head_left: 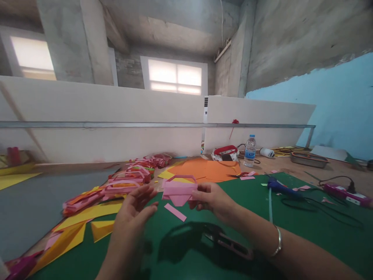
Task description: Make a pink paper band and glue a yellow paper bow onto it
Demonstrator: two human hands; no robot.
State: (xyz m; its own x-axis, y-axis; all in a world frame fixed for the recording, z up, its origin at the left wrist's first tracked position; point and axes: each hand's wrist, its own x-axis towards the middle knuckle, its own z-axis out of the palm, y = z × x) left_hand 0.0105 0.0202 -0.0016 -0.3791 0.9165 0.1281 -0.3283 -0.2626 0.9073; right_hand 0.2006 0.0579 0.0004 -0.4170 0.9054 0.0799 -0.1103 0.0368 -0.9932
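Pinching folded pink paper (179, 189) by right edge with right hand (214, 196) | holding left hand (136, 208) spread just beside | above green mat (247, 194)

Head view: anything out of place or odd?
Slightly untidy: one pink strip lies loose on the green mat, apart from the pink paper piece in the right hand; pink scraps lie near the blue tool.

Can't read that tiny bottle label (250, 154), right hand (215, 197) hides part of the pink basket (177, 189), left arm (113, 258) cut off below.
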